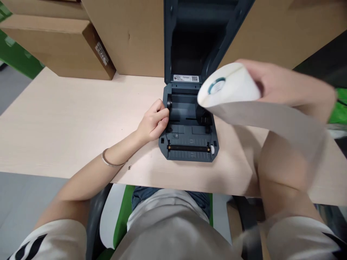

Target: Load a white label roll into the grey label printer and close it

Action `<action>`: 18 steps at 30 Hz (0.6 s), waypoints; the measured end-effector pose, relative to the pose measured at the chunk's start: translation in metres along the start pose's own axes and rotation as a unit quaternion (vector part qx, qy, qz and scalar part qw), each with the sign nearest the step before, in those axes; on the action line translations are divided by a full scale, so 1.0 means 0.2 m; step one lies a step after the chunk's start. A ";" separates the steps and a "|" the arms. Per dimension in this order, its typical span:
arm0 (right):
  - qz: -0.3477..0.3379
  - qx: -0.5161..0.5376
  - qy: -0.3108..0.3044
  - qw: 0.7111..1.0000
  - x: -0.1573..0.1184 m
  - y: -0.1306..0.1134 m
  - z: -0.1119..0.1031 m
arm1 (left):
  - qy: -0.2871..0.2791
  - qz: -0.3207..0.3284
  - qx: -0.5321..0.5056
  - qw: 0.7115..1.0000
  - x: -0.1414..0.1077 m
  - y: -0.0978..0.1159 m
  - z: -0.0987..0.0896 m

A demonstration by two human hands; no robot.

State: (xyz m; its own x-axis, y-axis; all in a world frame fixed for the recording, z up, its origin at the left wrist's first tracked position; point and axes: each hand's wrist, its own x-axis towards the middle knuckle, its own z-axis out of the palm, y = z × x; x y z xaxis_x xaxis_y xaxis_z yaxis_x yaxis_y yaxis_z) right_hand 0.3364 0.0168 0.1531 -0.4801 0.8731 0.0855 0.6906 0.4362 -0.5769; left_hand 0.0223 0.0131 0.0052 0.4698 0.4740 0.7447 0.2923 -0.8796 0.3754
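A dark blue-grey label printer (pixel 191 141) stands on the table with its lid (pixel 199 47) raised, showing a black roller near the front and the hollow bay behind it. My left hand (pixel 155 121) is closed on the printer's left edge, fingers curled at the rim. Up to the right of the bay, my right hand (pixel 267 81) grips a white roll of label paper (pixel 230 86) from its far end. The roll's core faces the printer. A loose strip of paper (pixel 282 121) trails off the roll to the right, blurred, over my right forearm.
Cardboard boxes stand along the back of the pale wooden table (pixel 67 126), including a flat brown box (pixel 54 47) at the left with a white label. A small dark scrap (pixel 129 167) lies near the front edge. The chair's armrests flank me below the table.
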 end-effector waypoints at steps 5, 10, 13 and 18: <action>-0.039 0.006 -0.016 0.999 0.11 -0.06 0.25 | 0.000 0.000 -0.015 1.000 0.01 0.01 0.00; -0.064 -0.087 -0.014 0.994 0.14 -0.06 0.32 | -0.003 -0.011 -0.013 1.000 0.00 0.01 0.00; -0.083 -0.144 -0.016 0.986 0.15 -0.07 0.34 | -0.006 -0.019 -0.010 1.000 0.00 0.01 0.00; -0.072 -0.186 -0.025 0.980 0.20 -0.01 0.45 | -0.016 -0.038 0.002 0.999 -0.01 0.01 0.00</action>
State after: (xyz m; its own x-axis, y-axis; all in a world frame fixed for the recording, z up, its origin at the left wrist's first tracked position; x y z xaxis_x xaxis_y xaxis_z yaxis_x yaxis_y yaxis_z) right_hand 0.2665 0.0316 0.0853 -0.6063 0.7892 0.0981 0.7591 0.6111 -0.2242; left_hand 0.0229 0.0109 0.0045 0.4720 0.5404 0.6966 0.3320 -0.8409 0.4273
